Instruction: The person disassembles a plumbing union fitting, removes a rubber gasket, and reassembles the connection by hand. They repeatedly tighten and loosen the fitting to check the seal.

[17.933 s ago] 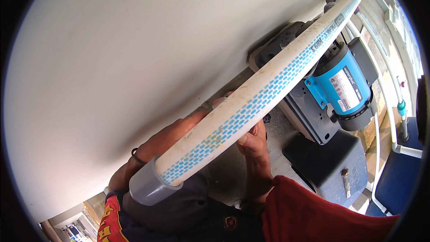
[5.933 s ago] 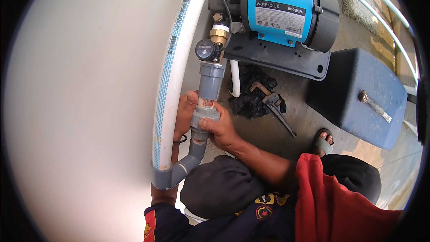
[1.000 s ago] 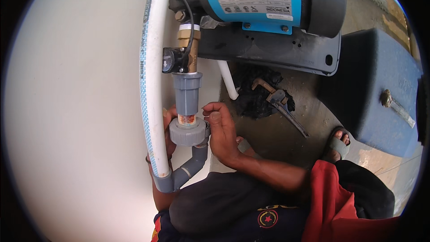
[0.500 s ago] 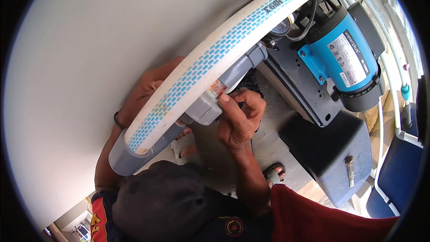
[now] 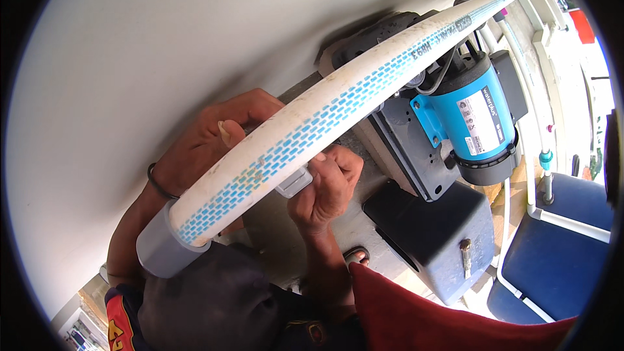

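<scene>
A white pipe point(image 5: 305, 120) printed with blue dashes slants across the view, its near end seated in a grey socket fitting point(image 5: 166, 237). My left hand point(image 5: 211, 133) is curled at the pipe's wall side, its fingertips passing out of sight behind it; a small pale strip shows at its thumb. What those fingers hold is hidden. Below the pipe, my right hand point(image 5: 331, 185) is closed, with thumb and fingers pinched at a grey pipe fitting point(image 5: 296, 183). Most of that fitting is covered by the pipe.
A blue motor pump point(image 5: 478, 114) sits on a dark base plate point(image 5: 406, 156) at the right. Nearer stands a black box point(image 5: 426, 221). White thin pipes point(image 5: 533, 169) and blue seats point(image 5: 552, 247) lie farther right. A pale wall point(image 5: 117, 78) borders the left.
The view has shifted, so the white pipe now covers more of the grey fitting. The pump and box appear farther left. Both hands stay by the pipe.
</scene>
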A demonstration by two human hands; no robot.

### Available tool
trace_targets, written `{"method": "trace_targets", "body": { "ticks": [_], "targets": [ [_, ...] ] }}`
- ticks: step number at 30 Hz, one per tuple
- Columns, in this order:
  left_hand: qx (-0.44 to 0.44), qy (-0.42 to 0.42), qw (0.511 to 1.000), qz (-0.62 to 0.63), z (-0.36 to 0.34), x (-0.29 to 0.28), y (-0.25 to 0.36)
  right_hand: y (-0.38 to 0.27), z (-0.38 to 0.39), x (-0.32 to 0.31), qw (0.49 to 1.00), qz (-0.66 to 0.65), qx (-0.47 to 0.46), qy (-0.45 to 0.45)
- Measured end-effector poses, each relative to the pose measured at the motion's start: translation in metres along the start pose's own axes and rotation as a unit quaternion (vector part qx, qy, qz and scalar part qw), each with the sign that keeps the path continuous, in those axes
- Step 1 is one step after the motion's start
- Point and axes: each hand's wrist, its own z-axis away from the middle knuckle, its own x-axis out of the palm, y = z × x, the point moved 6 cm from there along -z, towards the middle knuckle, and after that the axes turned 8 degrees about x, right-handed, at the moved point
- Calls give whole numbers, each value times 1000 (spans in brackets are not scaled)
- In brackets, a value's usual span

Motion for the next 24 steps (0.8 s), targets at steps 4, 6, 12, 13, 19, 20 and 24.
{"method": "trace_targets", "body": {
  "ticks": [4,6,12,13,19,20,24],
  "targets": [
    [9,-1,1000,12,-3,4,3,-1,-3,1,1000,-23,9,-7],
    [7,-5,1000,23,-3,3,-1,-1,-5,0,999,-47,6,-6],
    [45,0,999,18,-4,3,-6,-1,-7,-3,999,-37,-2,-7],
    [41,12,998,48,-2,5,-7,1,-7,-3,999,-33,0,-15],
    [-27,44,998,29,10,-1,-18,27,2,-2,958,-166,234,-27],
    [-55,36,998,25,14,-4,-21,30,2,2,945,-168,277,-43],
    [-156,19,987,-10,32,-13,-33,21,3,9,888,-193,403,-108]
  ]
}}
